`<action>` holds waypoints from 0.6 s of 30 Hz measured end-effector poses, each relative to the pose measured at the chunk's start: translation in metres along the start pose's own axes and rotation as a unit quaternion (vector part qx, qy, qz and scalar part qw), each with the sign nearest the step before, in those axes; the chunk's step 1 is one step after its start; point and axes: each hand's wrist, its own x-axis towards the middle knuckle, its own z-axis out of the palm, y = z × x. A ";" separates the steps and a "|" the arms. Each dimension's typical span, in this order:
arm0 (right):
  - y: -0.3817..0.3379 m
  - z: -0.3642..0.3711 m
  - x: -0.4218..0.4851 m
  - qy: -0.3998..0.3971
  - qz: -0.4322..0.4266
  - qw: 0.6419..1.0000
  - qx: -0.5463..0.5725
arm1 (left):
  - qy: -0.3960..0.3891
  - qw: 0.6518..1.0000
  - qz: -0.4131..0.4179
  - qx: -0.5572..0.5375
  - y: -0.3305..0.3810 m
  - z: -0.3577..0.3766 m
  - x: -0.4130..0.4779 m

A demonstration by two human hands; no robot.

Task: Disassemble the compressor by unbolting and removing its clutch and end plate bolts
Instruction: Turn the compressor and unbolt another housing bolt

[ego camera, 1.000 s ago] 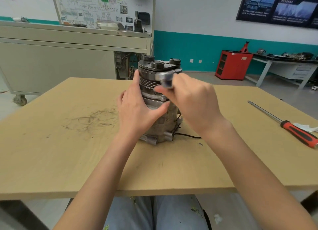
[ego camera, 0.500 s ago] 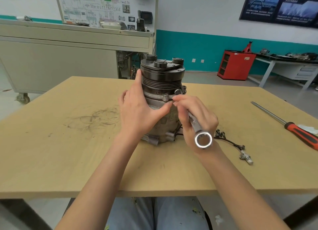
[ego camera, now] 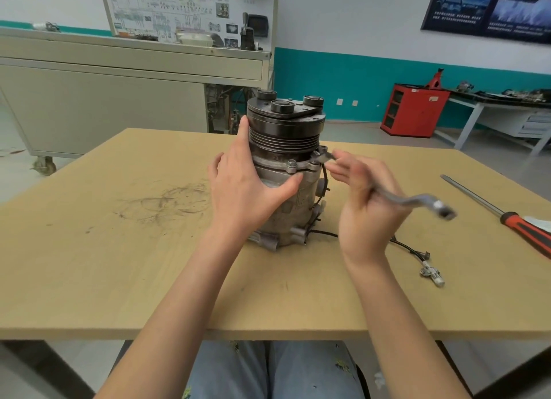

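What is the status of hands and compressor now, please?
Left hand braces compressor. Right hand grips wrench, end at the flange. Wire trails beside right hand.

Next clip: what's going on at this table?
A person is working on a compressor standing upright on a wooden table. The left hand braces its body. The right hand grips a ring wrench whose far end sits at a flange bolt on the compressor's right. A second bolt is in place at the front. A red-handled screwdriver lies to the right.
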 end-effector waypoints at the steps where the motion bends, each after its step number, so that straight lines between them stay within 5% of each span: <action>1: 0.001 -0.001 0.002 0.018 0.032 0.999 0.012 | -0.001 1.000 0.001 0.001 0.000 0.000 0.000; 4: 0.000 -0.007 0.010 -0.009 0.044 0.999 -0.015 | -0.001 1.000 0.003 0.001 -0.001 0.000 0.001; 11: -0.029 -0.017 0.030 -0.235 0.026 0.960 -0.149 | 0.001 1.000 0.000 0.003 0.000 -0.001 0.001; 15: -0.042 -0.019 0.038 -0.302 0.049 0.931 -0.197 | -0.002 1.000 0.001 0.008 0.000 0.000 0.001; 18: -0.048 -0.016 0.041 -0.296 -0.013 0.929 -0.220 | -0.001 1.000 -0.001 0.010 0.000 -0.001 0.001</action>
